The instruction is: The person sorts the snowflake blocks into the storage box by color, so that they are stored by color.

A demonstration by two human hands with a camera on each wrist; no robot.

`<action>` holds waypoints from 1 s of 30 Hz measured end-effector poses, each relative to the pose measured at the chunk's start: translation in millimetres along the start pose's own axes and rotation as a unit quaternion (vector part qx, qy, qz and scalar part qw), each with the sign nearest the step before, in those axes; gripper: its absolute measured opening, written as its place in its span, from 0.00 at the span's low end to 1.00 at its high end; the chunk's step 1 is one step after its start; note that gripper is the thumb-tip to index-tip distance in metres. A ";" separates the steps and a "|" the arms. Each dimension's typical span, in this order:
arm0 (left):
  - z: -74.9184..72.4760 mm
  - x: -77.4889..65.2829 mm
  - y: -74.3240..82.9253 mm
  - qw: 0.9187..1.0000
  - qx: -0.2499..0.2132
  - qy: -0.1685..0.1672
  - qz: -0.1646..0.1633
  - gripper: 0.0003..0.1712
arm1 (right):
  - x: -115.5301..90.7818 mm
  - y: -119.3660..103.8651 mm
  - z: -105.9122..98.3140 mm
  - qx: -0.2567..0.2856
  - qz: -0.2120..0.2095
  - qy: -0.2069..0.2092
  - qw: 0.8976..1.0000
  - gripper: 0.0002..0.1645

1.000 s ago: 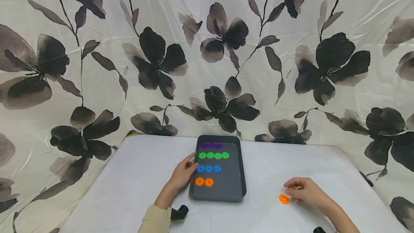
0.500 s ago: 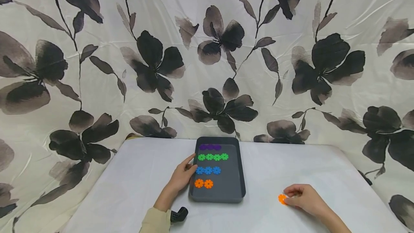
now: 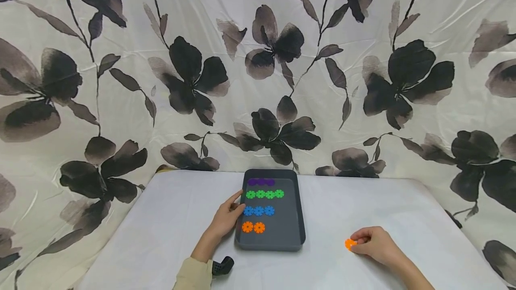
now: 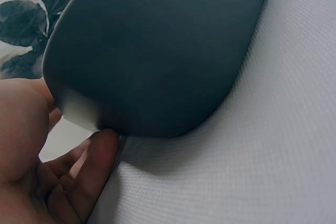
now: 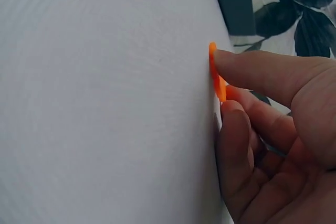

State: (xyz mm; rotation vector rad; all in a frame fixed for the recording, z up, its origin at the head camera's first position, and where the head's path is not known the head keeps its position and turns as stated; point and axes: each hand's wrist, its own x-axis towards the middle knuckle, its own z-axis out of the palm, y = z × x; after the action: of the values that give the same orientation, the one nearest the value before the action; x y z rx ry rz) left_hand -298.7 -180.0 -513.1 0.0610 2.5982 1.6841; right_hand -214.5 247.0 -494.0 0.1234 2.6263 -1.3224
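Observation:
A dark grey tray (image 3: 282,232) lies on the table, holding rows of notched plastic discs. The orange row (image 3: 259,227) is nearest, then blue discs (image 3: 259,211), green discs (image 3: 260,194) and purple discs (image 3: 261,182) at the far end. My left hand (image 3: 225,218) grips the tray's left side, thumb at the rim; in the left wrist view its fingers (image 4: 100,156) meet the tray's outer wall. Right of the tray, my right hand (image 3: 375,244) pinches one orange disc (image 3: 349,245) between thumb and fingers. The right wrist view shows this orange disc (image 5: 213,69) edge-on, close to the tabletop.
A white cloth covers the table (image 3: 322,218). Behind it hangs a white curtain (image 3: 346,115) with dark flowers. A black device (image 3: 223,266) sits at the left wrist, beside a beige sleeve (image 3: 194,274).
My right hand has closed on the loose orange disc and shifted slightly left with it. The left hand keeps its place at the tray.

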 end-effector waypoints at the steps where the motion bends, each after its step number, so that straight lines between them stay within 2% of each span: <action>1: 0.1 0.5 0.4 1.000 0.001 0.002 0.000 0.29 | 0.3 -1.6 1.0 -0.001 0.005 0.002 1.000 0.17; 6: 0.6 2.6 2.1 1.000 0.003 0.004 0.006 0.29 | 5.0 -8.4 6.5 -0.013 0.024 0.004 1.000 0.16; 10: -0.4 1.5 1.2 1.000 0.007 0.007 -0.003 0.29 | 7.0 -13.8 11.1 -0.008 0.021 -0.007 1.000 0.17; 19: 0.1 -0.1 -1.4 1.000 0.000 0.004 -0.013 0.29 | 10.2 -26.5 18.0 0.049 0.006 -0.080 0.996 0.09; 25: 0.3 -0.8 -0.5 1.000 0.003 0.003 -0.011 0.29 | 15.1 -41.7 16.2 0.118 -0.003 -0.129 0.985 0.14; 30: -0.9 -1.3 0.3 1.000 0.002 0.004 -0.014 0.29 | 22.3 -57.3 15.9 0.153 -0.021 -0.147 0.977 0.16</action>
State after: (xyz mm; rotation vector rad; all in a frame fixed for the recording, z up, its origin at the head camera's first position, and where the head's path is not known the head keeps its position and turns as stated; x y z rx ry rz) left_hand -297.5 -180.8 -512.5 0.0175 2.5947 1.6739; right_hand -243.3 199.7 -463.0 -0.0791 2.1820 -1.6152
